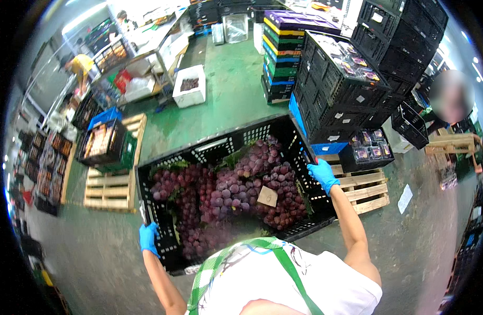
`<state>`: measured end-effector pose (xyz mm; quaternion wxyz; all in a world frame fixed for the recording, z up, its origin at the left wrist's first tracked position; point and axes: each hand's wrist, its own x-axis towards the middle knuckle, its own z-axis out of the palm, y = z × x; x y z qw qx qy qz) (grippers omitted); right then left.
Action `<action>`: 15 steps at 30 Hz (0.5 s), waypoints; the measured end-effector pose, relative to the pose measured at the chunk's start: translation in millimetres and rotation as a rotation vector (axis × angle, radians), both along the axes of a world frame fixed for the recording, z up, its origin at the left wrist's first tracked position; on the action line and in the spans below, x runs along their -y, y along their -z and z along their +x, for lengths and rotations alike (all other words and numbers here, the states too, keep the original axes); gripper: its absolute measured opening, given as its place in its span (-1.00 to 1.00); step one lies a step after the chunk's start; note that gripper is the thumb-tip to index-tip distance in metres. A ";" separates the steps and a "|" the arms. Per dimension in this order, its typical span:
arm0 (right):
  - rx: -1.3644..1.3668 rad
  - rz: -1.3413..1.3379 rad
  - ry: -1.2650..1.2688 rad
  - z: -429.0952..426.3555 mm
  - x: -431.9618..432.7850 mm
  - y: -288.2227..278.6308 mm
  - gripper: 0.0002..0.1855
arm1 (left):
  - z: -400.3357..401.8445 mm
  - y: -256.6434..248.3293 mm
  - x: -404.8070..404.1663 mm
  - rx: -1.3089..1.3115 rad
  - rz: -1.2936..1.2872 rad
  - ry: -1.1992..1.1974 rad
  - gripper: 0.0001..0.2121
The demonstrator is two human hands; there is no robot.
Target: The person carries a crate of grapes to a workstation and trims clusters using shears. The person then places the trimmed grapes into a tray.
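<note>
A black perforated plastic crate [212, 146] is held in front of my body, tilted in the view. Bunches of red-purple grapes [229, 193] with some green leaves fill much of it. On the grapes at the right lies a small piece of brown cardboard [267, 196] with a mark on it. My left hand [149, 239], in a blue glove, grips the crate's left end. The right end is gripped by my right hand [324, 175], also blue-gloved. Some fingers of both hands are hidden by the crate wall.
Stacked black crates [324, 78] with packed punnets stand beyond the crate's right end, by a wooden pallet [363, 191]. Another pallet [107, 189] bears crates at left. A white foam box [190, 100] sits on the green floor. A person in yellow [82, 65] bends at far left; another is at right.
</note>
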<state>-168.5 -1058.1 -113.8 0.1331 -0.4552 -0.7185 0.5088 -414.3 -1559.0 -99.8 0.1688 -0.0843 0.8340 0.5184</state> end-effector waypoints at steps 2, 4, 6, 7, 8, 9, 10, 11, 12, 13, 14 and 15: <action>0.092 0.056 -0.018 -37.4 -10.4 -7.9 -0.69 | -37.3 20.5 2.1 -0.022 0.024 0.006 -0.91; 0.095 0.096 -0.013 -71.4 -23.4 -11.9 -0.63 | -75.2 30.3 -10.7 -0.023 0.107 -0.004 -0.92; 0.098 0.093 0.024 -107.9 -30.9 -15.8 -0.64 | -119.1 23.5 -24.5 -0.008 0.098 0.027 -0.92; 0.123 0.123 0.043 -126.8 -35.2 -17.5 -0.67 | -141.8 16.8 -33.9 -0.016 0.087 0.042 -0.93; 0.137 0.114 0.038 -146.0 -39.9 -21.3 -0.68 | -167.2 17.9 -40.1 -0.027 0.074 0.056 -0.93; 0.149 0.106 0.035 -162.5 -44.8 -22.5 -0.70 | -188.9 18.1 -48.0 -0.036 0.077 0.039 -0.93; 0.168 0.147 0.029 -181.2 -53.9 -16.6 -0.69 | -212.6 17.8 -58.4 -0.023 0.080 0.064 -0.94; 0.156 0.151 0.055 -198.9 -63.9 -18.0 -0.69 | -237.8 15.7 -69.6 -0.008 0.083 0.092 -0.95; 0.163 0.190 0.058 -219.1 -66.7 -26.8 -0.69 | -269.2 20.5 -78.3 -0.020 0.074 0.121 -0.96; 0.171 0.229 0.062 -238.1 -69.2 -30.7 -0.68 | -297.4 24.5 -88.4 -0.042 0.118 0.152 -0.96; 0.156 0.220 0.080 -256.2 -71.2 -24.6 -0.66 | -328.1 24.6 -95.0 -0.037 0.131 0.161 -0.96; 0.168 0.219 0.060 -267.6 -85.5 -8.3 -0.66 | -358.0 29.5 -107.6 -0.028 0.169 0.179 -0.95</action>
